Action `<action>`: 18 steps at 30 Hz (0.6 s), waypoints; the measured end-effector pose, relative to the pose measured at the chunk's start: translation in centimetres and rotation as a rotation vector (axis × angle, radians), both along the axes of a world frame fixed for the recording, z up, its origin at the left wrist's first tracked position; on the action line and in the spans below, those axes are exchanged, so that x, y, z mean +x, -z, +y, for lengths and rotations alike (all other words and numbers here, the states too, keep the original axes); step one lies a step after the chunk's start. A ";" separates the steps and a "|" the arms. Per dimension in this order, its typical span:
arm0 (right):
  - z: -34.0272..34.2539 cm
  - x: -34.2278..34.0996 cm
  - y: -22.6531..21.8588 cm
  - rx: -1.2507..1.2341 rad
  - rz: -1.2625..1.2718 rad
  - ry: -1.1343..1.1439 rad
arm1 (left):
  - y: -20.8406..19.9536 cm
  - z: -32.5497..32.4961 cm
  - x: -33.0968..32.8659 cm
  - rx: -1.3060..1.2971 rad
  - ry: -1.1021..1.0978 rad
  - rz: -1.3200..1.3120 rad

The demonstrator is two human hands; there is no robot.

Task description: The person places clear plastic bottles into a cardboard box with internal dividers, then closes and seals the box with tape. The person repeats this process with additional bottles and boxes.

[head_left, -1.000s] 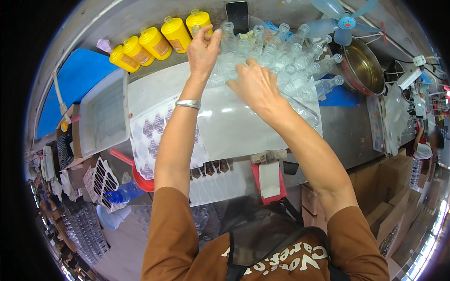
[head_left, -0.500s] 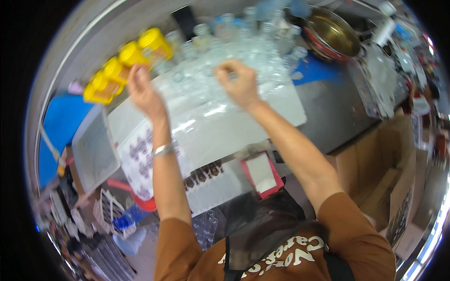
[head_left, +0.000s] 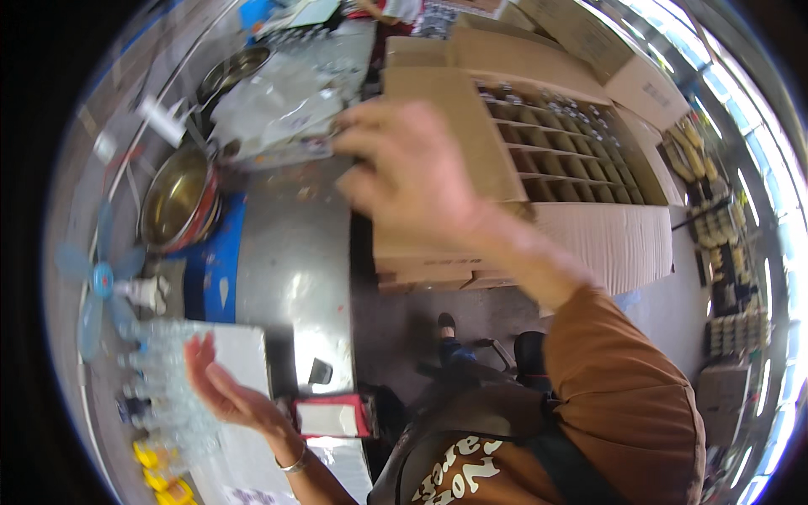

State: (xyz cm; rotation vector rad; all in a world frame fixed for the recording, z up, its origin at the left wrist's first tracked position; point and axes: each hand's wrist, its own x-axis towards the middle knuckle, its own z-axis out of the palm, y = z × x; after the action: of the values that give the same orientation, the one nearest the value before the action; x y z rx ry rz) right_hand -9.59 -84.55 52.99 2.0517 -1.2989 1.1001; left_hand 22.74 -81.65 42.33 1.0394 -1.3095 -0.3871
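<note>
My left hand (head_left: 227, 391) is raised over the white board (head_left: 244, 349) beside the clear glass bottles (head_left: 160, 379), with its fingers apart and nothing in them. A bracelet circles that wrist. My right hand (head_left: 412, 172) reaches out between the metal table (head_left: 295, 252) and a large open cardboard box (head_left: 446, 126). Its fingers are bent, but motion smears them, so whether they hold anything cannot be made out. Inside the box, cardboard dividers (head_left: 581, 164) form rows of cells; bottle tops show in the far ones.
On the table's far side stand a metal bowl (head_left: 177, 202) and a plastic-wrapped stack (head_left: 278, 109). A blue fan (head_left: 103, 278) is at the left, above yellow-lidded containers (head_left: 156, 454). A red-framed box (head_left: 332, 418) lies at the near table edge. Another person (head_left: 396, 13) is at the top.
The view has turned to the right, bringing in the cardboard box. My right hand has swung away from the bottles toward that box. My left hand stays over the board by the bottles.
</note>
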 end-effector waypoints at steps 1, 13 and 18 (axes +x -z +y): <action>0.5 -8.6 0.3 -0.001 -0.016 0.157 | -1.0 -0.5 -5.2 0.002 0.081 -0.048; 8.3 -56.0 9.0 0.549 -0.214 0.680 | -1.8 -15.1 -54.3 0.064 0.611 -0.827; 7.9 -55.0 9.2 0.607 -0.172 0.705 | -0.2 -14.5 -61.3 -0.007 0.757 -0.805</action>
State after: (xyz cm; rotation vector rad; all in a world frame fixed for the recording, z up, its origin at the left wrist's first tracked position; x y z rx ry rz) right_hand -64.57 -76.61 43.83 1.6097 -2.4182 0.5973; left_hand -38.52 -96.18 42.53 0.6594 -2.4361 -0.5460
